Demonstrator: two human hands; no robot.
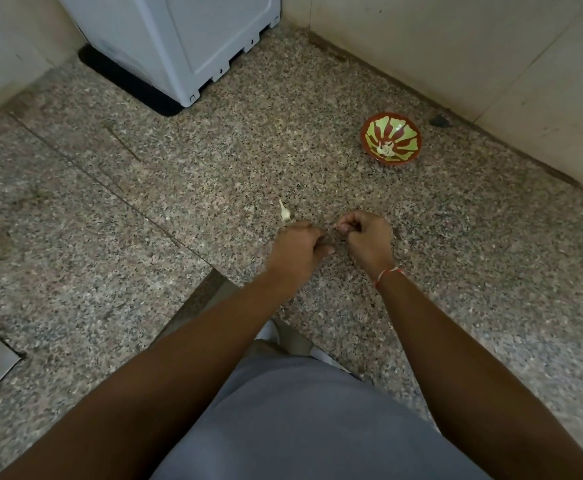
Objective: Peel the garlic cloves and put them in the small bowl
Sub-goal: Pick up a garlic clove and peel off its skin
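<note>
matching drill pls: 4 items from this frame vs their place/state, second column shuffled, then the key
1. bowl
2. loose clove
3. right hand
4. white appliance

a. lies on the counter beyond the left hand
b. stands in the far left corner
c. pinches something small, with a thread at its wrist
d. sits near the right wall, with peeled garlic inside

Pairs: 1-d, 2-a, 3-c, 4-b

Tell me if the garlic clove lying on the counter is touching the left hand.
Apart. In the head view, speckled counter shows between the garlic clove and the left hand.
</note>
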